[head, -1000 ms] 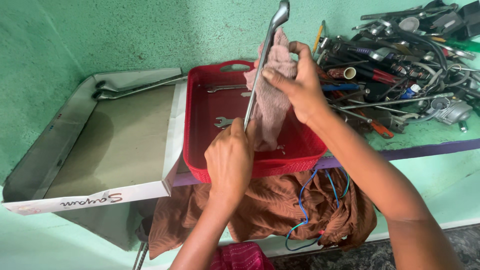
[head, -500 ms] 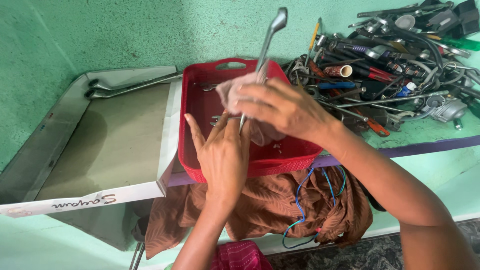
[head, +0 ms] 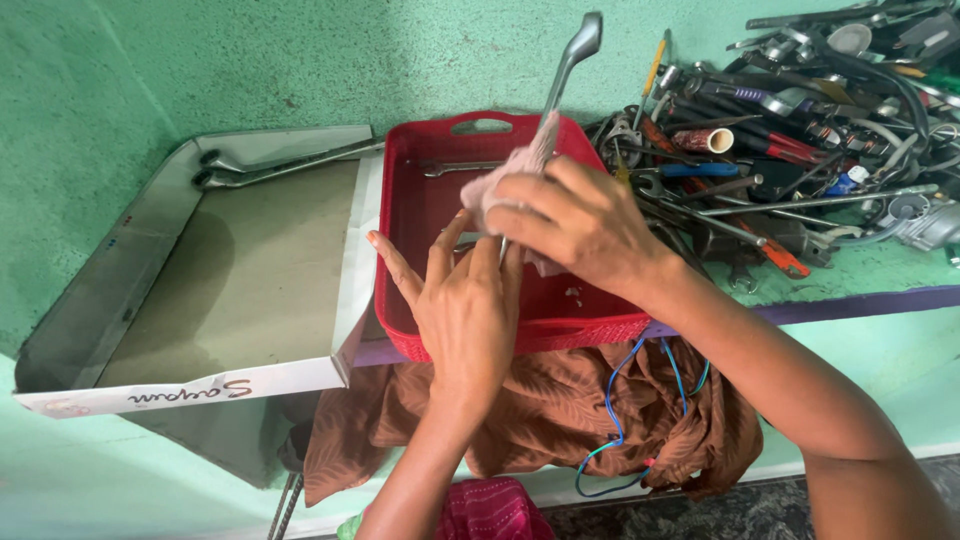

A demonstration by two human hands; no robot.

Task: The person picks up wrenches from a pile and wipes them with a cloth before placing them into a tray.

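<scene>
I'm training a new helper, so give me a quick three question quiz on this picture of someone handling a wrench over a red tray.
1. True or false: the right hand presses a cloth around the wrench.
2. What lies in the open cardboard box to the left of the red tray? A) a hammer B) long metal tools C) a coil of wire
3. Where is the left hand?

Key
1. True
2. B
3. Over the tray's front edge, fingers spread at the lower end of the wrench.

Workshop: tool-heaped bench, green walls.
</scene>
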